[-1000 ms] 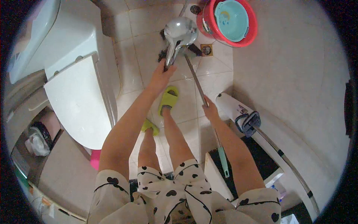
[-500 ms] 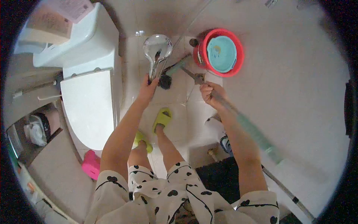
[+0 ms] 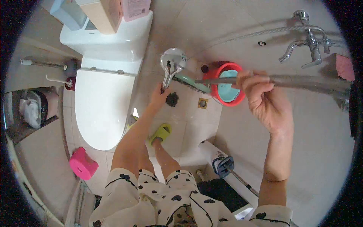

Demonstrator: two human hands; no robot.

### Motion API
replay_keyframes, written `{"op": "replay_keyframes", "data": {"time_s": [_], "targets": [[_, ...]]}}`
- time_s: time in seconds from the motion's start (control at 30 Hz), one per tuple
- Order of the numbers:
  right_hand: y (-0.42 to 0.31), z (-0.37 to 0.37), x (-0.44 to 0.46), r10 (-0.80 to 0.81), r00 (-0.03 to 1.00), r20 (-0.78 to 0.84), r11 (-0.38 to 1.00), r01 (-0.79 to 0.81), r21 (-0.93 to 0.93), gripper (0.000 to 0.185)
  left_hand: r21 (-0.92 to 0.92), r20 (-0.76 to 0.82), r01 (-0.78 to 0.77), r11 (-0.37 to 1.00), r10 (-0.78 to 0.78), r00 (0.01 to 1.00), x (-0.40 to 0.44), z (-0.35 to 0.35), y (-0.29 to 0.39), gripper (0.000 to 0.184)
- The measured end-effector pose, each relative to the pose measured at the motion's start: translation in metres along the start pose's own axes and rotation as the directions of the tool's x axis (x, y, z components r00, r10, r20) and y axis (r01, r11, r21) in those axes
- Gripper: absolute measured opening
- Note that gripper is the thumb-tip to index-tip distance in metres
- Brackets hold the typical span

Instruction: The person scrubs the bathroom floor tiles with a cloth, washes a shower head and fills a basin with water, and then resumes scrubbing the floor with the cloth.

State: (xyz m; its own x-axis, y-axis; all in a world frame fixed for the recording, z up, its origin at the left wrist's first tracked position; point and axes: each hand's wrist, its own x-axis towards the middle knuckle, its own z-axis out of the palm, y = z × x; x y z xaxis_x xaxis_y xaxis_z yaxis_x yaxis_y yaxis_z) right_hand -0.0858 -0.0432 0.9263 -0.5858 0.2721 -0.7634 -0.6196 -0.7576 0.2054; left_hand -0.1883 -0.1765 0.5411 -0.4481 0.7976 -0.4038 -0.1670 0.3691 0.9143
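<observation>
My left hand (image 3: 157, 97) is closed round the handle of a chrome shower head (image 3: 174, 60), its round head pointing away from me above the tiled floor. Higher up on the right, my right hand (image 3: 266, 102) grips the grey pole of a long-handled floor brush (image 3: 192, 84). The brush has a green head with dark bristles, low over the floor between the shower head and a red bucket (image 3: 237, 103). A light blue basin (image 3: 227, 84) sits inside that bucket. On the floor below the brush lies a dark, round, shaggy clump (image 3: 172, 99), and a square floor drain (image 3: 202, 103) is nearby.
A white toilet (image 3: 104, 109) with bottles on its tank stands to the left. Below it is a pink stool (image 3: 83, 164). A wall tap (image 3: 312, 49) with a hose is at upper right. A white mop bucket (image 3: 215, 153) stands lower right, near a black mat (image 3: 223, 193).
My right hand has risen rightward with the brush pole, which is now nearly level. The brush head has turned and sits nearer the bucket. My view has shifted, showing the tap.
</observation>
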Motion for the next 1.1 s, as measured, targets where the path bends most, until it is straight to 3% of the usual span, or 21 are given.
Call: {"op": "replay_keyframes", "data": {"time_s": [0.1, 0.2, 0.27, 0.37, 0.53, 0.6, 0.7, 0.8, 0.9, 1.1], "targets": [[0.020, 0.024, 0.020, 0.058, 0.996, 0.065, 0.998, -0.056, -0.033, 0.031, 0.083, 0.041, 0.137, 0.987, -0.141, 0.989, -0.001, -0.017, 0.021, 0.041], [0.026, 0.045, 0.059, 0.085, 0.991, 0.100, 0.996, -0.083, -0.025, 0.034, -0.004, 0.079, 0.143, 0.990, -0.142, 0.987, 0.016, -0.016, -0.017, 0.045], [0.014, 0.053, 0.094, 0.103, 0.990, 0.097, 0.994, -0.106, 0.019, 0.034, -0.070, 0.004, 0.095, 0.993, -0.095, 0.996, 0.013, -0.017, -0.005, 0.033], [0.000, 0.062, 0.142, -0.028, 1.000, 0.002, 0.999, 0.028, -0.025, 0.032, -0.047, -0.059, 0.082, 0.995, -0.085, 0.995, 0.016, -0.021, -0.001, 0.029], [-0.008, 0.074, 0.217, -0.097, 0.995, -0.006, 0.995, 0.097, 0.021, 0.021, -0.016, -0.032, 0.029, 0.999, -0.030, 0.999, 0.030, -0.036, 0.000, 0.032], [-0.002, 0.087, 0.215, -0.094, 0.996, -0.004, 0.995, 0.094, 0.023, 0.017, 0.032, -0.008, 0.064, 0.997, -0.064, 0.998, 0.029, -0.039, 0.004, 0.033], [0.019, 0.125, 0.172, 0.004, 1.000, 0.005, 1.000, -0.004, 0.004, 0.011, -0.167, -0.046, 0.098, 0.981, -0.107, 0.993, 0.040, -0.026, -0.026, 0.033], [0.027, 0.141, 0.146, 0.052, 0.999, 0.016, 0.998, -0.052, -0.017, 0.010, -0.161, 0.004, 0.166, 0.973, -0.168, 0.986, 0.045, -0.026, -0.037, 0.031], [0.024, 0.147, 0.143, 0.051, 0.998, 0.030, 0.998, -0.050, -0.033, 0.011, -0.014, 0.051, 0.169, 0.986, -0.168, 0.984, 0.036, -0.040, 0.007, 0.030], [-0.005, 0.118, 0.225, -0.072, 0.997, -0.018, 0.992, 0.070, -0.108, 0.015, 0.138, 0.032, 0.054, 0.989, -0.059, 0.998, 0.050, -0.038, -0.036, 0.033]]}}
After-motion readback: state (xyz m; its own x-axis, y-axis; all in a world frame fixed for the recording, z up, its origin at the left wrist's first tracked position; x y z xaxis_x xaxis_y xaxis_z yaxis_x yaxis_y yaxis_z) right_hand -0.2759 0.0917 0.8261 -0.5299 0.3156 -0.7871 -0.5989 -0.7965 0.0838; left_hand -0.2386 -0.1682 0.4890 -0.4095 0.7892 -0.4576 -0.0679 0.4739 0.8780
